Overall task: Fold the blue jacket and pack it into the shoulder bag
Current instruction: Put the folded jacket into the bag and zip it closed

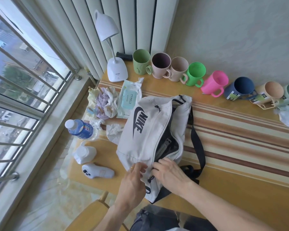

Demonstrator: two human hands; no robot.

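Note:
A white shoulder bag (pixel 145 127) with a black logo and black strap lies on the yellow striped table (pixel 232 144). Its top zip is open along the right side. Dark fabric with a grey zip strip (pixel 163 147) shows inside; I cannot tell whether it is the blue jacket. My left hand (pixel 133 179) pinches the bag's white fabric at its near end. My right hand (pixel 168 172) rests on the near end of the opening with its fingers curled over the zip edge. Dark blue-grey cloth (pixel 157 219) lies at the bottom edge, below the table.
Several coloured mugs (pixel 213 84) line the wall at the back. A white lamp (pixel 117 70), a wipes pack (pixel 128 97), crumpled cloths (pixel 103 102), a water bottle (pixel 80 129), a white container (pixel 85 154) and a white controller (pixel 97 171) crowd the left side. A barred window (pixel 23 80) is on the left.

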